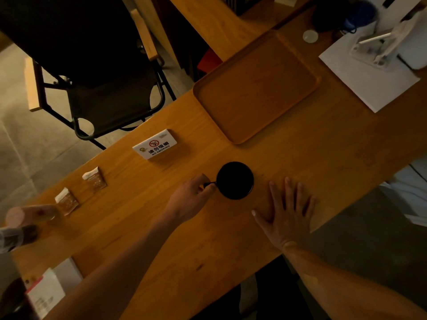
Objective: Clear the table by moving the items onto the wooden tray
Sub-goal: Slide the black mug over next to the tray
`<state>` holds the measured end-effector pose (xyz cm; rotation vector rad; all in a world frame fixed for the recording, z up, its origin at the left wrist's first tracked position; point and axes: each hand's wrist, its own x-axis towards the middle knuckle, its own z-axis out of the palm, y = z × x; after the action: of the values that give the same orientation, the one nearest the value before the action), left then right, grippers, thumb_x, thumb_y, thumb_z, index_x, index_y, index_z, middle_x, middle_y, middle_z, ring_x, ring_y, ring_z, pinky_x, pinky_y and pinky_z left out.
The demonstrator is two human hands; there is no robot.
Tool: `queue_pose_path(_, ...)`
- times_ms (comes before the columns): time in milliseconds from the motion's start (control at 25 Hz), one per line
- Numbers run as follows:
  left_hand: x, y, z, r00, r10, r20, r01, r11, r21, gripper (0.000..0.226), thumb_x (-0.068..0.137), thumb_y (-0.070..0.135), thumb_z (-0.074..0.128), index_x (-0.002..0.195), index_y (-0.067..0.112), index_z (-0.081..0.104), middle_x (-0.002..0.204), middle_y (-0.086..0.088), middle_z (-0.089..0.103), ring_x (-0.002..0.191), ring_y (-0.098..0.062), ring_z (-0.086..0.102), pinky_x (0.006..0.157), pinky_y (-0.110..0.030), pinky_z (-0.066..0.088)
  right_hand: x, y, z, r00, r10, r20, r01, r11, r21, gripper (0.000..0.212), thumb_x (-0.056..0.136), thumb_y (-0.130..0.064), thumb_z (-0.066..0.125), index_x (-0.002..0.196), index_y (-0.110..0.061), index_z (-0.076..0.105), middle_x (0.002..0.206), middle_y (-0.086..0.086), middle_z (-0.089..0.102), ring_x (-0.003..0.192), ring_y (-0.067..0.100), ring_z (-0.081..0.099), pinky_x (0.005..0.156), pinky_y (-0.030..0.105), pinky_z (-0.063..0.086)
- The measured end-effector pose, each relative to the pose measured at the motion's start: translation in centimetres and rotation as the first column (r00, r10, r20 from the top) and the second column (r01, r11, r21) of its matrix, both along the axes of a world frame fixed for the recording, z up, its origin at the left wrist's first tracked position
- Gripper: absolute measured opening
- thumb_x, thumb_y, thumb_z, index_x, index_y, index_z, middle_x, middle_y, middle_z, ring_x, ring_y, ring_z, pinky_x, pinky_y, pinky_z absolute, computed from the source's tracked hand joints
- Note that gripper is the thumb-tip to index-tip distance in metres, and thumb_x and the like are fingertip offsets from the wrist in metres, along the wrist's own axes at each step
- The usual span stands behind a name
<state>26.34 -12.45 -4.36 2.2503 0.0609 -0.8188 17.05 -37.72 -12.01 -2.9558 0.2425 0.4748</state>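
A black mug (235, 180) stands on the wooden table (143, 222), seen from above, its thin handle pointing left. My left hand (190, 197) pinches that handle. My right hand (287, 211) lies flat on the table just right of the mug, fingers spread, holding nothing. The wooden tray (255, 87) sits further back with nothing on it. A white no-smoking sign (155, 144) lies left of the tray. Two small paper sachets (94, 180) (66, 200) lie further left, near a pinkish cup (30, 214) at the left edge.
A black folding chair (101, 72) stands beyond the table's far edge. White paper (372, 79) with a white device on it lies right of the tray, next to a small round lid (310, 36). A white booklet (46, 292) sits at bottom left.
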Motion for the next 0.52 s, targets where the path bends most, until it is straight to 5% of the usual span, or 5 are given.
queue_pose_path(160, 1.0, -0.2, 0.4, 0.995, -0.029, -0.098, 0.03, 1.0, 0.007, 0.022, 0.099, 0.036, 0.048, 0.094, 0.016, 0.057, 0.09, -0.01, 0.062, 0.079, -0.025, 0.057, 0.064, -0.035, 0.041, 0.0, -0.1, -0.1, 1.0, 0.004, -0.01, -0.004, 1.0, 0.002, 0.094, 0.079, -0.085, 0.022, 0.155, -0.034, 0.006, 0.165, 0.009, 0.006, 0.151, 0.036, 0.002, 0.116, 0.067, 0.006)
queue_pose_path(320, 1.0, -0.4, 0.7, 0.992, 0.006, -0.128, -0.01, 0.999, -0.032, 0.026, 0.099, 0.029, 0.05, 0.088, 0.008, 0.059, 0.091, -0.025, 0.061, 0.07, -0.021, 0.049, 0.062, -0.033, 0.034, 0.1, -0.2, 0.0, 1.0, 0.001, -0.027, -0.001, 1.0, 0.017, 0.094, 0.079, -0.086, 0.02, 0.155, -0.034, 0.005, 0.165, 0.008, 0.005, 0.151, 0.036, 0.002, 0.116, 0.068, 0.007)
queue_pose_path(520, 0.6, -1.5, 1.4, 0.99, 0.054, -0.13, -0.059, 0.998, -0.035, 0.025, 0.098, 0.029, 0.051, 0.079, 0.015, 0.058, 0.071, -0.008, 0.053, 0.061, -0.021, 0.045, 0.058, -0.033, 0.033, 0.1, -0.2, 0.2, 0.999, 0.009, -0.047, -0.008, 0.999, 0.036, 0.091, 0.081, -0.084, 0.024, 0.155, -0.034, 0.012, 0.165, 0.009, 0.008, 0.151, 0.036, 0.004, 0.117, 0.067, 0.004)
